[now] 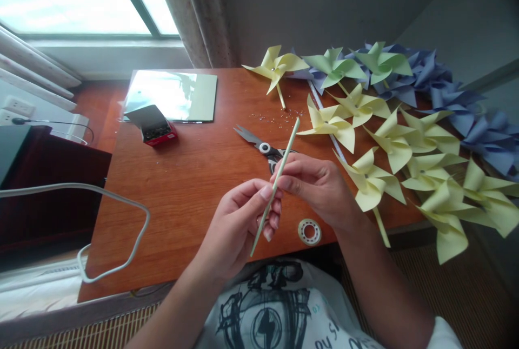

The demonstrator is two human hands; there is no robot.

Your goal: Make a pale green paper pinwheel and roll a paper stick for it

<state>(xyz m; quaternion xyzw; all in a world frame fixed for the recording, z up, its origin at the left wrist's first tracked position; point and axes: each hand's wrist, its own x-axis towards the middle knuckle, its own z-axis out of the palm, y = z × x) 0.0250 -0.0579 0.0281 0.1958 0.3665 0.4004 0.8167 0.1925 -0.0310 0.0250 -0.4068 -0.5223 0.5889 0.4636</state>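
Note:
A thin pale-green paper stick [291, 140] slants upward in front of me, pinched by both hands. My left hand [243, 219] has its thumb and fingers closed on the lower half. Closed on the stick a little higher up is my right hand [314, 184]. Behind the hands lie open-bladed scissors [259, 145], their handles partly hidden by my right hand. A small roll of clear tape [309, 231] rests flat near the table's front edge, below my right wrist.
Yellow pinwheels [395, 140], green pinwheels [333, 67] and blue pinwheels [458, 94] crowd the right side. An open red box [160, 133] stands by a shiny sheet pack [174, 94] at the back left. Tiny bits [279, 117] are scattered mid-table. A white cable [138, 208] loops over the left edge.

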